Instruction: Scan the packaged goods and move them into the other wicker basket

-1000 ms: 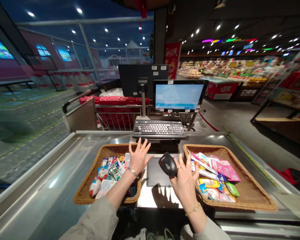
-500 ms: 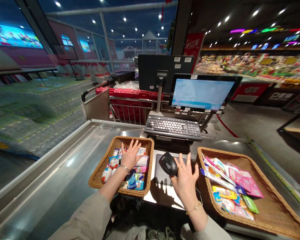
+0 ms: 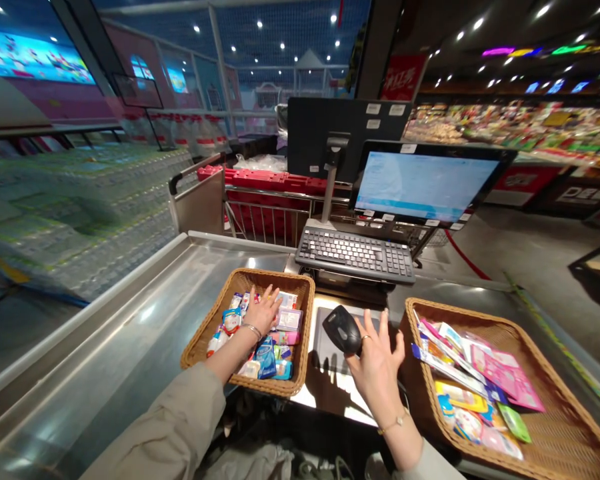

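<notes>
The long silvery checkout counter (image 3: pixel 130 333) is brushed metal, smooth with a dull sheen. The brown left basket (image 3: pixel 196 347) and the brown right basket (image 3: pixel 560 420) are rough woven wicker. The small sweets packets (image 3: pixel 267 353) in the left one and the pink packets (image 3: pixel 500 377) in the right one are glossy plastic film. The black handheld scanner (image 3: pixel 344 328) is smooth, faintly shiny plastic. The black keyboard (image 3: pixel 355 253) is matt plastic. The beige sleeve (image 3: pixel 170 427) is soft matt cloth.

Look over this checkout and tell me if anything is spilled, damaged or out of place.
Nothing stands out. The snack packets lie jumbled, but all inside the left basket and right basket, none spilled on the counter. The left hand rests on packets; the scanner is by the right hand.
</notes>
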Tool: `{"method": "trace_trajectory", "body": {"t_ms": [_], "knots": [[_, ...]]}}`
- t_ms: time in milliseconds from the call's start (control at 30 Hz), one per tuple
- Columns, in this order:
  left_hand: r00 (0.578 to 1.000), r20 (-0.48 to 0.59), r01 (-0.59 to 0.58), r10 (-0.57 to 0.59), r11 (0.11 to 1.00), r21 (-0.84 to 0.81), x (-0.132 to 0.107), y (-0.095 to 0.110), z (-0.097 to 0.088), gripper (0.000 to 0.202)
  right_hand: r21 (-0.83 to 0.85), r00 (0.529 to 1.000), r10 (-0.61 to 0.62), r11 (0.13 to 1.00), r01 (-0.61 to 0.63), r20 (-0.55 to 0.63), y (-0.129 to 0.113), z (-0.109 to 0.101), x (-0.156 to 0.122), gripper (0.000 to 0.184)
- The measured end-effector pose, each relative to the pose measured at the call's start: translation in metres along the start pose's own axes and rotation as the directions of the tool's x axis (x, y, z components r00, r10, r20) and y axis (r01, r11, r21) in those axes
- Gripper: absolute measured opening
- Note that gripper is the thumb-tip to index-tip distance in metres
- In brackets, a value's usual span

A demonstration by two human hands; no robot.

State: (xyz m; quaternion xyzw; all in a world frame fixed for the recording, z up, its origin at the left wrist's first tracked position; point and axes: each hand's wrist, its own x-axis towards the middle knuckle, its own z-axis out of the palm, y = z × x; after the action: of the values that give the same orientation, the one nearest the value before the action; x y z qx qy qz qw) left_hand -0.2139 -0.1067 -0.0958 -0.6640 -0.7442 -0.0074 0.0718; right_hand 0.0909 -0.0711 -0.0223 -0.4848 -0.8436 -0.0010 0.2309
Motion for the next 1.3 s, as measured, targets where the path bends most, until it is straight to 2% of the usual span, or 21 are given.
{"method": "trace_trajectory", "body": {"t_ms": [233,567,967,1133,1300], "knots": [[0.991,0.089,-0.099,0.097,0.995,0.019,0.007,0.001,0.023,0.061,-0.017,1.0,0.013,1.0,-0.013,-0.009,0.008,0.005,-0.002,0.049],[0.987,0.16,-0.03,0.023,0.999,0.042,0.007,0.006,0.037,0.071,-0.018,0.997,0.079,0.997,-0.079,-0.001,0.014,0.009,-0.006,0.046],[0.971,0.24,-0.019,0.01,0.999,0.035,0.017,-0.005,0.062,0.072,-0.055,0.993,0.116,0.992,-0.118,-0.031,0.023,0.009,-0.011,0.044],[0.968,0.252,-0.022,0.015,0.999,0.024,0.018,-0.009,0.066,0.068,-0.046,0.991,0.123,0.991,-0.125,-0.047,0.024,0.011,-0.013,0.046],[0.969,0.242,-0.051,0.049,0.999,0.002,0.019,-0.012,0.061,0.068,-0.026,0.987,0.141,0.989,-0.144,-0.078,0.024,0.013,-0.012,0.049]]}}
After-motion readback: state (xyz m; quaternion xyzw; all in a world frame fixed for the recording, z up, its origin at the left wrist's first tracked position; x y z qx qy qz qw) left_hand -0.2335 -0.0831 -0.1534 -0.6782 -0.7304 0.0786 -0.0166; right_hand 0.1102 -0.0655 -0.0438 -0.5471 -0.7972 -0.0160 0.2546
